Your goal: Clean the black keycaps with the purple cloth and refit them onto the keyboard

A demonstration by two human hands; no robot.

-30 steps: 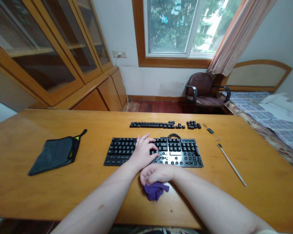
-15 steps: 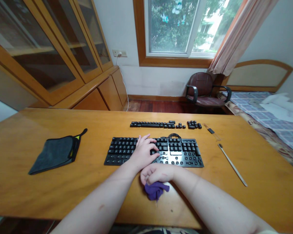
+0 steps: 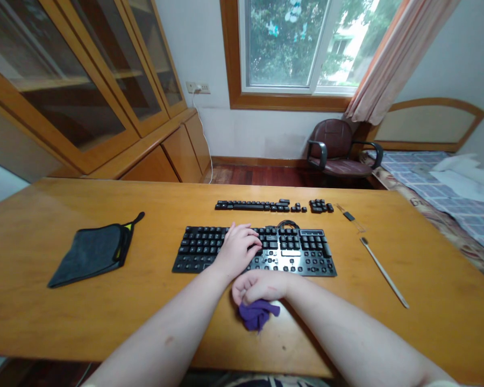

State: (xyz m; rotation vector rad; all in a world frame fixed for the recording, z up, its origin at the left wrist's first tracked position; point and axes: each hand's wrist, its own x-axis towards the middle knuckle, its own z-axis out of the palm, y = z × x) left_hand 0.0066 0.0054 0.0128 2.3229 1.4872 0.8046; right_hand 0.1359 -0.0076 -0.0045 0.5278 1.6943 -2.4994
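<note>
A black keyboard [image 3: 290,253] lies on the desk in front of me; its lower rows and part of the number pad show bare switches without caps. My left hand [image 3: 237,248] rests palm down over its middle, fingers on the keys and thumb near the index finger; the spot under the palm is hidden. Just below the keyboard's front edge, my right hand [image 3: 260,285] is closed on a crumpled purple cloth [image 3: 256,316], which hangs out under the fingers. The right hand sits close to the left wrist.
Removed keycaps [image 3: 252,206] stand in rows behind the keyboard. To the right are a wire keycap puller [image 3: 349,216] and a thin brush [image 3: 385,273]. A folded grey cloth [image 3: 86,255] lies at the left of the wooden desk [image 3: 165,328]. Beyond stands a chair [image 3: 336,145].
My left thumb has drawn up toward the index finger, and the fingers lie closer together. My right hand, the purple cloth and the keyboard have stayed in place.
</note>
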